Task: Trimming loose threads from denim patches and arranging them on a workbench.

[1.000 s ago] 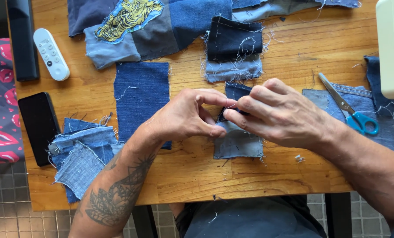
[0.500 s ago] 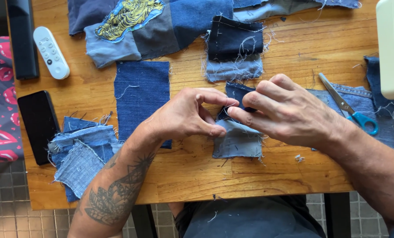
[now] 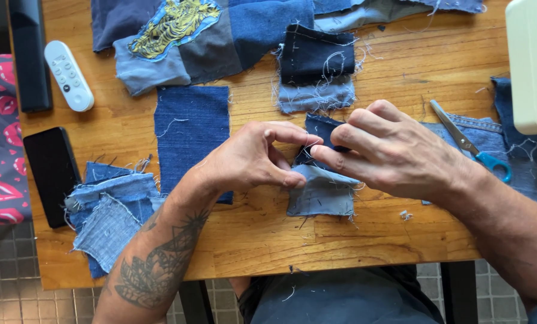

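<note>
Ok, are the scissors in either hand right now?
No, the scissors lie on denim beyond the right hand; both hands pinch the small denim patch.

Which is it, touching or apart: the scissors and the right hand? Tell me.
Apart. The head view shows the scissors lying on denim scraps beyond the right hand, with a strip of blue cloth visible between the blades and the knuckles.

A home sewing corner, this: a wooden tabletop [image 3: 400, 60] strewn with denim scraps [image 3: 192, 135], scissors [image 3: 469, 144] at hand, a white sewing machine [image 3: 531, 60], plus a remote [image 3: 69, 75] and phone [image 3: 52, 174].
</note>
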